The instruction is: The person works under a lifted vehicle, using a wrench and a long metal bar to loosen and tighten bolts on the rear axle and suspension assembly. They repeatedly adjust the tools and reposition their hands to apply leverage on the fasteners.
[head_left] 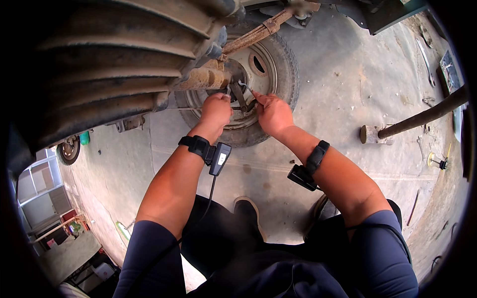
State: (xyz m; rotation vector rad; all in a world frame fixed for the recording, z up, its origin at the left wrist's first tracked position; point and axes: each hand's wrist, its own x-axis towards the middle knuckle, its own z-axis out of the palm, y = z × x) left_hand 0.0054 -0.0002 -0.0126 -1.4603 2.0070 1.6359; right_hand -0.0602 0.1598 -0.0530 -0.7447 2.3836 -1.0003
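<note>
Hub at the wheel centre, under the axle: left hand fisted on a small tool, right hand pinching a part — one slip could skin knuckles on rusty metal.

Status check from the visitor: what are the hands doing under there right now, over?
Both hands at the wheel hub. Left hand closed on a small metal tool. Right hand fingers on a metal piece there. Axle close over the left hand. Over.

Hands at wheel hub, under vehicle body.
Left hand left of right hand, both on wheel; wooden post well right.
</note>
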